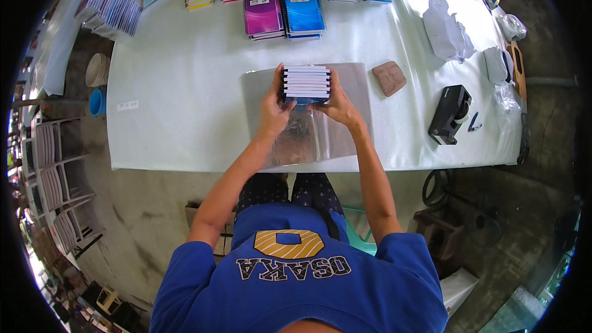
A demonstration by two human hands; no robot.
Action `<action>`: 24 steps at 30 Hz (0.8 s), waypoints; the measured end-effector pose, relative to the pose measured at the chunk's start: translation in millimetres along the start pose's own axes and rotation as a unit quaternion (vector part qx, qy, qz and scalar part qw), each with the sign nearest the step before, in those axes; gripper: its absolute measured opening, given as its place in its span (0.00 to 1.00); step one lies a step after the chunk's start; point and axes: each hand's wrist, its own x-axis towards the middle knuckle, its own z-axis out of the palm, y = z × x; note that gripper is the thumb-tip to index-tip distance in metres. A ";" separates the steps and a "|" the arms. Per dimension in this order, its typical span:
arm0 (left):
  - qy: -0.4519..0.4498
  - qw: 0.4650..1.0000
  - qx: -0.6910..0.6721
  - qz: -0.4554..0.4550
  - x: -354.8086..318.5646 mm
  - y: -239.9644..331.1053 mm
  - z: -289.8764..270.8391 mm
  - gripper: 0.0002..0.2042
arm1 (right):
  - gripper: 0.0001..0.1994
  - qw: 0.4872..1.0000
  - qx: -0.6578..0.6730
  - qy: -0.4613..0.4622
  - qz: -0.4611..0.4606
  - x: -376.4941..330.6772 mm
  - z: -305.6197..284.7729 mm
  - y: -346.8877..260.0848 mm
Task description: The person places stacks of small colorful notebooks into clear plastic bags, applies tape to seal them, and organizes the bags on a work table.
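Observation:
Between my two hands I grip a stack of spiral notebooks (306,83), its white page edges turned up toward me and a blue cover showing at the lower side. My left hand (274,106) is closed on the stack's left side, its thumb near the lower corner. Pressed against the right side is my right hand (338,103), fingers curled round it. Beneath the stack, clear plastic sheets or bags (336,142) lie flat on the white-covered table (179,117).
Stacked notebooks (263,13) in purple, blue and other colours line the far side. To the right are a brown folded cloth-like piece (389,78), a black tape dispenser (449,115), blue-handled snips (473,122) and crumpled plastic (446,29). Another stack (111,6) stands far left.

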 end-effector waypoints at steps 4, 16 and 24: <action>-0.046 0.988 -0.086 -0.123 4.4 13.4 -20.7 0.42 | 0.43 0.997 -0.075 0.019 0.005 -0.7 1.4 -1.3; 0.015 0.994 -0.039 -0.100 -13.3 14.8 -19.0 0.39 | 0.40 0.999 -0.032 -0.040 -0.008 1.2 1.4 3.1; -0.003 0.995 0.023 -0.098 3.4 49.3 -25.7 0.35 | 0.33 0.983 0.150 0.016 0.108 -5.1 -11.1 -36.3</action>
